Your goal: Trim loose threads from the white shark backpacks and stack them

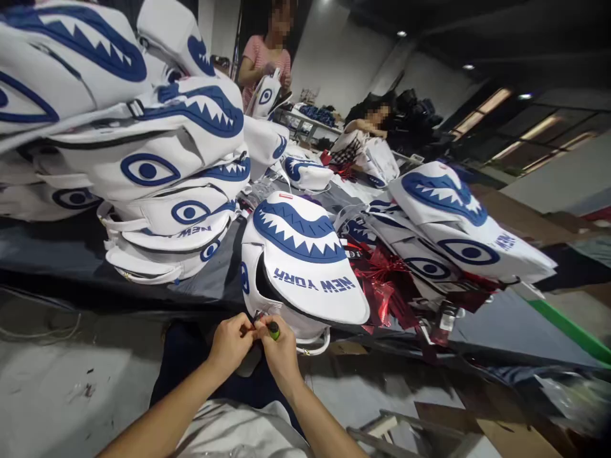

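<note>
Several white bags with raised-looking blue tooth patches stood stacked at left. Left hand had fingers bunched at the near edge of the centre bag; what they gripped, I couldn't tell. Right hand was just beside it, closed round a green, black-ended tool. Seemed best to pinch lightly, tool clear of white fabric. Centre bag sat on the table, domed flap gaping. Then crinkly red foil, more smooth bags.
</note>
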Demonstrator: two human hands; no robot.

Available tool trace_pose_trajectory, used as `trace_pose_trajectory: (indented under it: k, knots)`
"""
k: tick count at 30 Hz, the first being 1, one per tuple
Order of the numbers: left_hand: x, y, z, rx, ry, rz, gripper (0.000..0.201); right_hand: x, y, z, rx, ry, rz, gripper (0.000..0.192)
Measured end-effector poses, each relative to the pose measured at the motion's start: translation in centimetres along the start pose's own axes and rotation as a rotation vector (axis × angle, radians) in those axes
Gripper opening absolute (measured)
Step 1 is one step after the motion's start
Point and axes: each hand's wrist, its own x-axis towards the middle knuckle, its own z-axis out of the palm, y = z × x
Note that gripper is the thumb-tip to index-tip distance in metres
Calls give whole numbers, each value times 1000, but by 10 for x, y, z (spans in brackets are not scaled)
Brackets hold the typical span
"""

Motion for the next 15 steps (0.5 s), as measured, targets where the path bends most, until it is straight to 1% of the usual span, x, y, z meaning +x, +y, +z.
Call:
trace_pose_trajectory:
  k: [1, 4, 6, 9, 11, 13, 15]
  knots:
    - [-1, 1, 0, -16, -29, 3, 15, 1, 1, 0, 3, 3, 1, 18]
    - [-3, 1, -1, -51, -119, 15, 23, 0, 3, 1, 21, -12, 12, 19]
    - [-4, 0, -2, -29, -97, 2, 20, -1, 4, 1, 36, -21, 15, 18]
    - [-5, -1, -2, 44, -8, -17, 11, -2, 5, 2, 57, -21, 16, 17]
    - [-5, 0, -3, 70, -21, 11, 10, -2, 6, 2, 72, -20, 17, 17]
    - [-5, 0, -5, 83, -79, 49, 17, -2, 6, 3, 86, -22, 14, 18]
    - [-4, 0, -7, 113, -90, 58, 18, -2, 6, 4, 96, -22, 7, 17]
